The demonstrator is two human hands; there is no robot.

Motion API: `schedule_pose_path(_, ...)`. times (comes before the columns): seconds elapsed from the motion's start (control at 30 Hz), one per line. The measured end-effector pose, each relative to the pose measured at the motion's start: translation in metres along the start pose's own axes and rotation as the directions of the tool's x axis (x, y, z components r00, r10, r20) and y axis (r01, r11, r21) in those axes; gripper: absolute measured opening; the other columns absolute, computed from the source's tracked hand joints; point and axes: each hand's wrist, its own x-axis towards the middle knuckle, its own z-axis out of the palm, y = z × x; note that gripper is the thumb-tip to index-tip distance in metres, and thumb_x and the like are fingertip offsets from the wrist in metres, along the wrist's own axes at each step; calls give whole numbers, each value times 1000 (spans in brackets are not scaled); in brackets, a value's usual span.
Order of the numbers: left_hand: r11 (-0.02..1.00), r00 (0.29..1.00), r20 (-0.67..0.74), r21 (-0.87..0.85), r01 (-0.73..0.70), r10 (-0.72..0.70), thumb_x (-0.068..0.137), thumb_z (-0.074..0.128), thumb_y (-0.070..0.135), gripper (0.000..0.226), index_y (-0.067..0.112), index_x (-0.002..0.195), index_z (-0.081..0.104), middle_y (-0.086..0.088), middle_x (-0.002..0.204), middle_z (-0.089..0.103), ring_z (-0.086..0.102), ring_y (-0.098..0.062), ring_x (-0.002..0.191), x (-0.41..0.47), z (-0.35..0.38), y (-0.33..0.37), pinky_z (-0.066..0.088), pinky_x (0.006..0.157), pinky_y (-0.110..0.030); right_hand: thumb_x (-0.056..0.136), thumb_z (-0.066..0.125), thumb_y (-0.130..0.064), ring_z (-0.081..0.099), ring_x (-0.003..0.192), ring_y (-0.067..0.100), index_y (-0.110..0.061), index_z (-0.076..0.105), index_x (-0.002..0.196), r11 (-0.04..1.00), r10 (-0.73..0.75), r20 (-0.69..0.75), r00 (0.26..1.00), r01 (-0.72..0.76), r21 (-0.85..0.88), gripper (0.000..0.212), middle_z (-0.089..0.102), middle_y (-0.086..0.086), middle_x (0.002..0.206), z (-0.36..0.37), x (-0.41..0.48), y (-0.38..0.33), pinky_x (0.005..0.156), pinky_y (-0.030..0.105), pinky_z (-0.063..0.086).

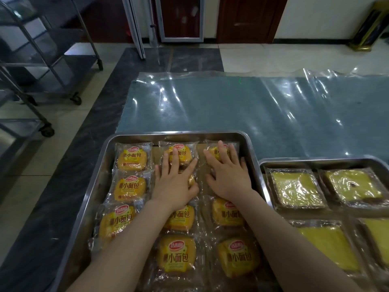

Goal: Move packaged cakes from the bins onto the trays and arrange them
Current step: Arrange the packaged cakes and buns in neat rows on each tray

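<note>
A steel tray [251, 148] in front of me holds several wrapped orange cakes in three columns. My left hand [175, 183] lies flat with straight fingers on the middle column, over the second cake and touching the top one [185, 153]. My right hand [227, 175] rests flat on the right column, covering the top cake [212, 150] and the one below it. Other cakes, such as the top left one [131, 160], lie untouched. A second steel tray [294, 162] at the right holds flat yellow packaged cakes [295, 189]. No bins are in view.
The trays sit on a table under a shiny clear plastic sheet [231, 106]. Wheeled metal rack carts [42, 60] stand on the tiled floor at the left. Doors and a wall lie at the back.
</note>
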Motion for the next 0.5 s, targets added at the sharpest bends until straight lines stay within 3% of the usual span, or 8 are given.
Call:
schedule_pose_path(0.2,1000,999,-47,21,6,-5,84,37,62,81,47,142,-18,-7,145,-40,-34,-32,134,0,4,2,-11,109,-52,90,40,-54,-25,143,33,-41,-4,149,999,-4,35,999,5,-34,75,-23,1,158,-2,2,-3,111,61,-4)
schedule_pose_path(0.33,1000,995,-101,-15,24,-26,82,38,62,93,33,142,-27,-5,148,-35,-30,-27,137,-2,6,2,-12,109,-48,93,39,-45,-24,143,31,-37,5,150,991,-78,-67,995,71,-110,66,-14,2,160,-1,5,-9,105,59,-17)
schedule_pose_path(0.43,999,989,-139,-40,35,-40,81,31,65,95,20,143,-25,-3,149,-32,-28,-20,138,-3,7,2,-13,110,-41,98,32,-40,-16,146,28,-34,7,151,992,-115,-65,991,111,-57,59,-7,0,161,0,10,-19,109,56,-12)
schedule_pose_path(0.5,999,987,-161,-46,23,-30,83,28,66,92,19,143,-23,-2,150,-29,-28,-18,138,-4,6,2,-14,110,-39,100,27,-43,-12,146,26,-29,4,152,998,-63,-38,997,62,-13,59,-5,0,162,2,12,-24,111,56,-8)
